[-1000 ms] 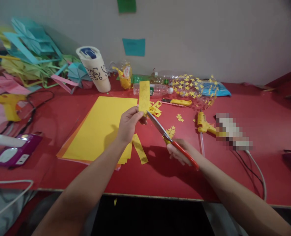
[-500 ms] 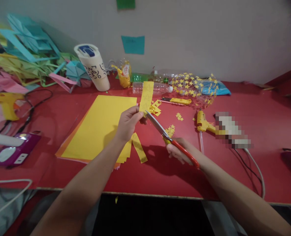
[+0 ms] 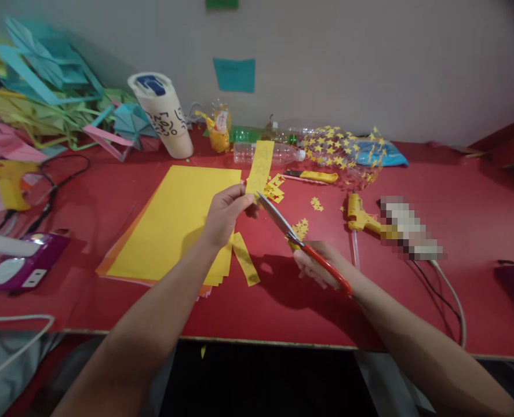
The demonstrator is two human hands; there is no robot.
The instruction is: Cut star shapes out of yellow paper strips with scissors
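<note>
A yellow paper strip [image 3: 261, 165] with stars drawn on it stands upright in my left hand [image 3: 226, 211], pinched at its lower end. My right hand [image 3: 315, 263] is closed round the red handles of a pair of scissors [image 3: 278, 218]. The blade tips meet the strip's lower right edge, close to my left fingertips, and the blades look nearly closed. Below my left hand, a second marked yellow strip [image 3: 245, 259] lies on the table. Cut yellow stars [image 3: 300, 229] are heaped just beyond my right hand. Star-punched scraps [image 3: 274, 189] lie behind the held strip.
Yellow sheets [image 3: 174, 220] are stacked on the red table [image 3: 283, 318]. Behind are a tumbler [image 3: 165, 119], a clear bottle [image 3: 283, 154], a box cutter [image 3: 313, 176] and a star-covered bottle [image 3: 335, 150]. Glue guns [image 3: 356, 212] with cords flank the work area; folded paper [image 3: 52, 69] piles up left.
The held strip's top has tilted slightly to the right. Both hands and the scissors keep nearly the same place; the whole view has shifted a little.
</note>
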